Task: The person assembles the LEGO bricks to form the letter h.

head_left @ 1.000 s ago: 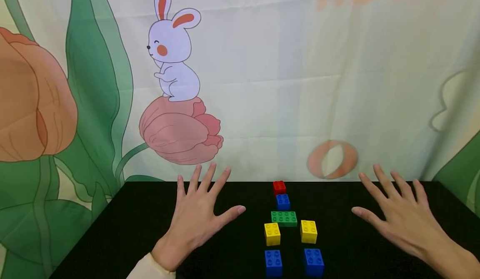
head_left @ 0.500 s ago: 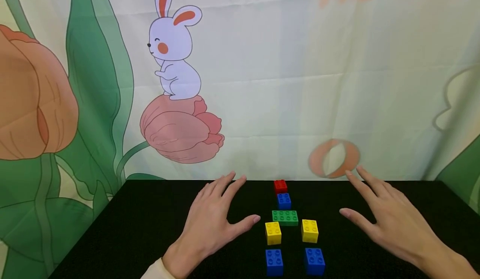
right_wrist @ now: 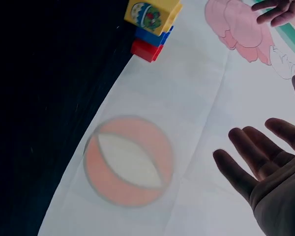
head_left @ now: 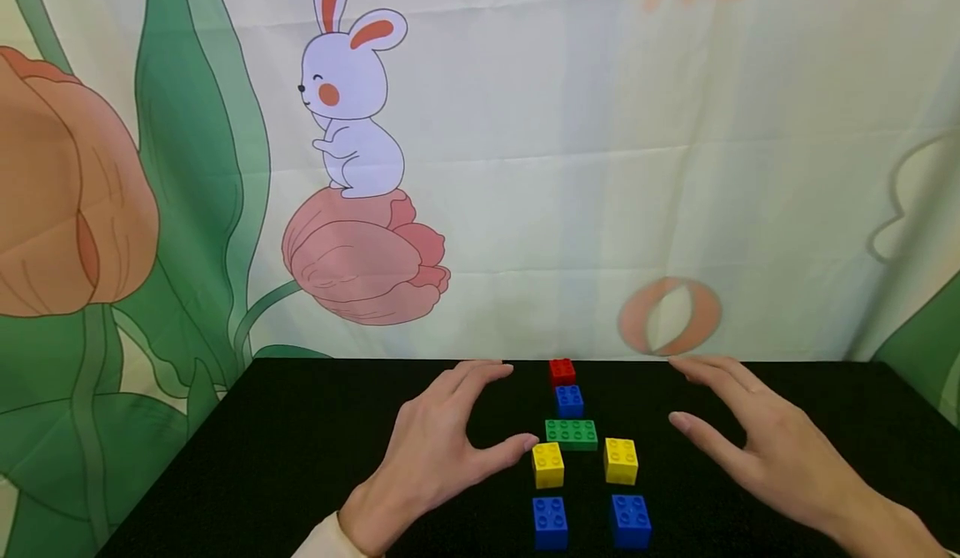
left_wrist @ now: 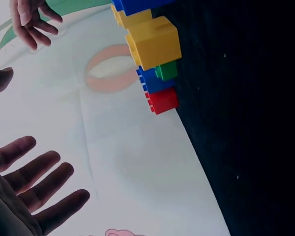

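Left hand (head_left: 438, 449) and right hand (head_left: 783, 454), loosely spread and holding nothing, have drawn inward on either side of the green brick (head_left: 572, 434), which suggests an approach with handling not begun. Beyond the green brick stand the far blue brick (head_left: 569, 401) and red brick (head_left: 562, 372); on its near side, two yellow bricks (head_left: 548, 468) (head_left: 621, 463), then two front blue bricks (head_left: 551, 526) (head_left: 632, 524), all on the tabletop (head_left: 285, 458).
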`<state>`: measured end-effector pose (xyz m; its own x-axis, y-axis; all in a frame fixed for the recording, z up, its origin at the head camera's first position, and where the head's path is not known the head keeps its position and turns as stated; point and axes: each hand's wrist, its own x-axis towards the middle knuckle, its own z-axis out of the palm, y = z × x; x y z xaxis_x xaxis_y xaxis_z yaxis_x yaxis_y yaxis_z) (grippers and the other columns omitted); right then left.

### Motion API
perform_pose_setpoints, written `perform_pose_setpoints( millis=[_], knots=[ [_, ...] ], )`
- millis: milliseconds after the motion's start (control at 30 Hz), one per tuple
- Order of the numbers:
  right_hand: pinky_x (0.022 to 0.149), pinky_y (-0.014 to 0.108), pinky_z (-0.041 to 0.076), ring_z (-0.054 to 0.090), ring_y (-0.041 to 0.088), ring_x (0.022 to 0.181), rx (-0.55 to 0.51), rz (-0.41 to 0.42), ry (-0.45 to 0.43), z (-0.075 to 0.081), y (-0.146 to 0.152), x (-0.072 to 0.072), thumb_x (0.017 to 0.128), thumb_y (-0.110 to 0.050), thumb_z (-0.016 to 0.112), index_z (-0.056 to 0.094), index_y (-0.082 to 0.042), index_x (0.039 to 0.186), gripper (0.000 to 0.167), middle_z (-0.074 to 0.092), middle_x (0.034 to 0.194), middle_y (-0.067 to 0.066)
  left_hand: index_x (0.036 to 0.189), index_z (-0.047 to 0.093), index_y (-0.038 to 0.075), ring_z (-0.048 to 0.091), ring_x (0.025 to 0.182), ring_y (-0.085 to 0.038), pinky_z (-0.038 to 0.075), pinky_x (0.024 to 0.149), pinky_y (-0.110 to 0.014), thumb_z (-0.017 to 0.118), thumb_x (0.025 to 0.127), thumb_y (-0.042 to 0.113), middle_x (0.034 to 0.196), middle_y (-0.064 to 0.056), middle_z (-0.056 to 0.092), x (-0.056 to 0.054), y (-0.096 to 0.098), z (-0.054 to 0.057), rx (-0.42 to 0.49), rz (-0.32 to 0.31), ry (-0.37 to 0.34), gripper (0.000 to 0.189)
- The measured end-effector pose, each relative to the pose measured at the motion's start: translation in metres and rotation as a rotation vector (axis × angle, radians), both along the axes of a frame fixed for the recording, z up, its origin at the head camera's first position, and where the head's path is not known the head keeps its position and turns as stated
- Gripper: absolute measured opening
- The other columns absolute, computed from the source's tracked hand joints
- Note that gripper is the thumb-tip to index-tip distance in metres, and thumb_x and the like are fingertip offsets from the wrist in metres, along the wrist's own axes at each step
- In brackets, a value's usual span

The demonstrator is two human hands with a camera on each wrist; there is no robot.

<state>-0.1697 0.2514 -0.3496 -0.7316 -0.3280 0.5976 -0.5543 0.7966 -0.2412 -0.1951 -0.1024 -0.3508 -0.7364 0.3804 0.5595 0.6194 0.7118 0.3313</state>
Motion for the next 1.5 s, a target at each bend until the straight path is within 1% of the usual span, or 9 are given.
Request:
perform_pose_setpoints(
  millis=[67,167,300,500,667,1000,1133,1300,1500],
  knots=[
    [0.097,0.023,0.053,0.063,0.017,0.121,-0.039,0.034,-0.006,0.0,-0.002,-0.001,0.096,-0.02,0.081,0.059,-0.023,0.148,0.057,0.062,0.14,-0.006,0.14,0.065,0.022,0.064,0.123,-0.014,0.061,0.092,-0.041,0.083,0.087,0.057,0.141,0.007,0.065,0.0,0.0,0.0,0.03,-0.038,-0.037,0.066],
    [0.098,0.006,0.041,0.063,0.011,0.119,-0.095,0.099,-0.014,0.0,-0.003,-0.002,0.094,-0.012,0.083,0.062,-0.025,0.146,0.057,0.063,0.138,-0.009,0.14,0.065,0.025,0.064,0.122,-0.012,0.06,0.096,-0.04,0.086,0.086,0.05,0.141,0.012,0.064,-0.001,-0.001,0.0,0.069,-0.119,-0.111,0.063],
    [0.094,0.01,0.047,0.065,0.007,0.113,-0.133,0.155,-0.052,-0.001,-0.003,-0.003,0.094,-0.008,0.082,0.064,-0.026,0.142,0.054,0.065,0.137,-0.009,0.14,0.064,0.028,0.063,0.118,-0.01,0.058,0.097,-0.036,0.089,0.086,0.046,0.137,0.015,0.064,-0.003,-0.002,-0.001,0.103,-0.214,-0.208,0.061],
    [0.088,0.02,0.057,0.068,0.006,0.107,-0.161,0.165,-0.169,-0.004,-0.003,-0.002,0.097,-0.012,0.079,0.064,-0.028,0.139,0.047,0.068,0.135,-0.007,0.138,0.064,0.028,0.063,0.119,-0.012,0.058,0.097,-0.035,0.091,0.086,0.035,0.133,0.017,0.066,-0.004,-0.003,-0.003,0.165,-0.291,-0.315,0.059],
    [0.086,0.025,0.06,0.069,0.007,0.106,-0.181,0.175,-0.243,-0.007,-0.003,-0.002,0.099,-0.014,0.078,0.065,-0.028,0.137,0.042,0.069,0.134,-0.006,0.137,0.065,0.025,0.063,0.121,-0.011,0.058,0.098,-0.035,0.09,0.087,0.029,0.136,0.015,0.066,-0.004,-0.004,-0.006,0.209,-0.346,-0.378,0.056],
    [0.083,0.029,0.061,0.069,0.007,0.104,-0.186,0.233,-0.33,-0.016,-0.003,-0.005,0.101,-0.016,0.076,0.067,-0.028,0.132,0.034,0.07,0.13,-0.008,0.133,0.068,0.021,0.066,0.118,-0.016,0.059,0.098,-0.042,0.089,0.09,0.026,0.133,0.007,0.069,-0.007,-0.004,-0.018,0.258,-0.411,-0.488,0.049],
    [0.085,0.03,0.061,0.068,0.007,0.106,-0.172,0.25,-0.403,-0.016,-0.003,-0.007,0.102,-0.02,0.074,0.068,-0.026,0.131,0.03,0.07,0.129,-0.007,0.129,0.07,0.022,0.067,0.116,-0.017,0.06,0.097,-0.042,0.088,0.09,0.027,0.129,0.006,0.07,-0.008,-0.007,-0.023,0.265,-0.428,-0.513,0.043],
    [0.084,0.03,0.061,0.069,0.007,0.104,-0.173,0.27,-0.519,-0.019,0.001,-0.009,0.104,-0.024,0.072,0.07,-0.023,0.129,0.025,0.072,0.125,-0.004,0.126,0.072,0.015,0.068,0.112,-0.017,0.06,0.095,-0.038,0.088,0.09,0.024,0.126,-0.001,0.073,-0.011,-0.01,-0.029,0.294,-0.478,-0.541,0.041],
    [0.083,0.029,0.061,0.069,0.009,0.099,-0.197,0.322,-0.635,-0.028,0.003,-0.013,0.104,-0.024,0.072,0.071,-0.017,0.126,0.024,0.072,0.123,0.002,0.127,0.072,0.012,0.069,0.115,-0.022,0.06,0.096,-0.034,0.087,0.089,0.017,0.127,0.0,0.073,-0.012,-0.009,-0.039,0.33,-0.512,-0.656,0.041]
  ],
)
